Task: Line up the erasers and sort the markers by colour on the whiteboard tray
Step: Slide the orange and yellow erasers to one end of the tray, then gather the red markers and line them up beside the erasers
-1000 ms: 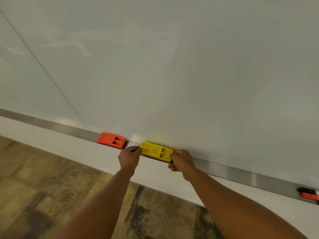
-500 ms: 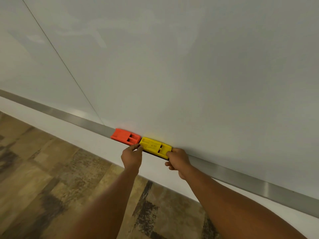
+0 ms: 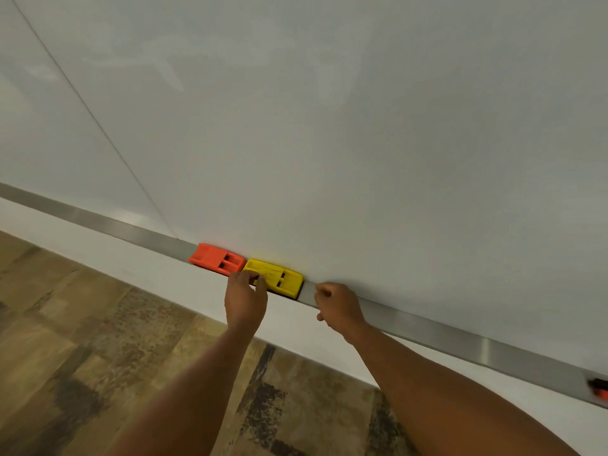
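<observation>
An orange eraser (image 3: 215, 258) and a yellow eraser (image 3: 279, 277) lie end to end, touching, on the metal whiteboard tray (image 3: 427, 327). My left hand (image 3: 245, 299) grips the yellow eraser's left end with thumb and fingertips. To the right of that eraser, my right hand (image 3: 337, 307) hovers off it by a small gap, its fingers curled and holding nothing. An orange and black object (image 3: 600, 388), perhaps a marker, shows on the tray at the far right edge, mostly cut off.
The white board (image 3: 329, 126) rises straight behind the tray, with a panel seam on its left. Below the tray runs a white wall strip, then a brown wood-look floor (image 3: 82, 357).
The yellow eraser slid left until it met the orange one. My right hand has let go of its right end and drawn back to the right.
</observation>
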